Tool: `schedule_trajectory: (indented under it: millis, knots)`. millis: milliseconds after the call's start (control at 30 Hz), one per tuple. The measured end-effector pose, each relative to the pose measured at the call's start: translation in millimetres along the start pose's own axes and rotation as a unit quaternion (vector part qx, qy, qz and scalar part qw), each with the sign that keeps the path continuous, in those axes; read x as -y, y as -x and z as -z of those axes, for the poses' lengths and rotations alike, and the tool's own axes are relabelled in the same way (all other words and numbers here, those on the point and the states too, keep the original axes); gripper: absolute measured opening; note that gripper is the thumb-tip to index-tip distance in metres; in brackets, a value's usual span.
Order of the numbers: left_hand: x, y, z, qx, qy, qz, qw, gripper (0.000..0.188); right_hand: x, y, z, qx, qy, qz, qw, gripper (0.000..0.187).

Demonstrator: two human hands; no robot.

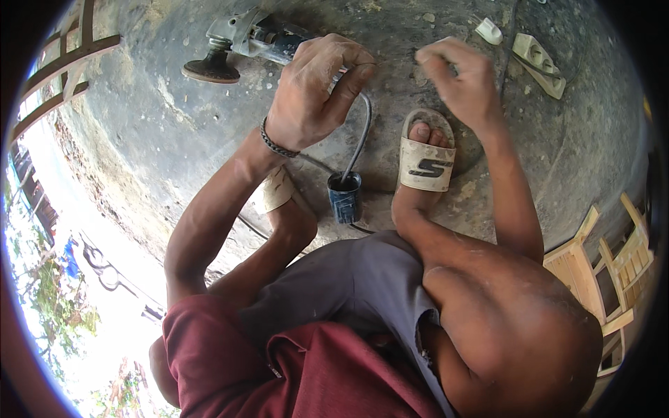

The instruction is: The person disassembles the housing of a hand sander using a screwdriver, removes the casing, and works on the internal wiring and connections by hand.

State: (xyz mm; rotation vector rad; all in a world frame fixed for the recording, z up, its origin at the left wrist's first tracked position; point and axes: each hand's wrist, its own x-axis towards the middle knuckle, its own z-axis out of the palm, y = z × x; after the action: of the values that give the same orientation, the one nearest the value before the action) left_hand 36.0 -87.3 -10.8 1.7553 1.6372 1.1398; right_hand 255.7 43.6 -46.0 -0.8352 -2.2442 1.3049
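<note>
My left hand (320, 87) is raised over the floor, thumb and forefinger pressed together. Whatever is in that pinch is too small to make out. To its right, my right hand (463, 80) is also closed, slightly blurred, with thumb and fingertips together; its contents do not show. An angle grinder (244, 35) with a round disc (211, 67) lies on the floor, partly hidden behind my left hand. Below the hands, between my feet, stands a dark blue hollow cup-shaped part (345, 202). A grey cable (365, 132) runs down into its opening.
A white socket strip (538, 64) and a white plug-like piece (489, 31) lie at the far right on the stained concrete floor (418, 83). My sandalled right foot (426, 157) is near the cable. Wooden furniture pieces (592, 268) stand right; a wooden frame (63, 66) is far left.
</note>
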Motion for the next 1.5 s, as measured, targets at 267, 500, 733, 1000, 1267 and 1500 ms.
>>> schedule_trajectory:
  millis: [267, 500, 733, 1000, 1267, 1500]
  knots:
    - [-11, -6, 2, 0.018, -0.019, -0.022, 0.999, 0.011, 35, 0, 3, -0.031, 0.043, 0.049, 0.997, 0.030]
    - [-16, -11, 0, 0.019, -0.022, -0.039, 0.999, 0.017, 53, -6, 10, 0.029, -0.043, 0.096, 0.994, 0.027]
    - [-20, -11, 4, 0.037, -0.033, -0.020, 0.999, 0.014, 65, -6, 7, 0.038, -0.029, 0.055, 0.997, 0.008]
    - [-15, -11, 1, 0.042, -0.039, -0.061, 0.996, 0.016, 59, 0, -1, 0.022, 0.009, 0.091, 0.996, 0.011]
    - [-18, -14, 1, 0.043, -0.051, -0.060, 0.996, 0.010, 58, 2, -1, 0.030, -0.062, 0.017, 0.997, 0.015]
    - [-13, -10, 0, 0.048, -0.039, -0.052, 0.997, 0.011, 58, 2, -3, 0.020, -0.100, 0.019, 0.995, 0.011]
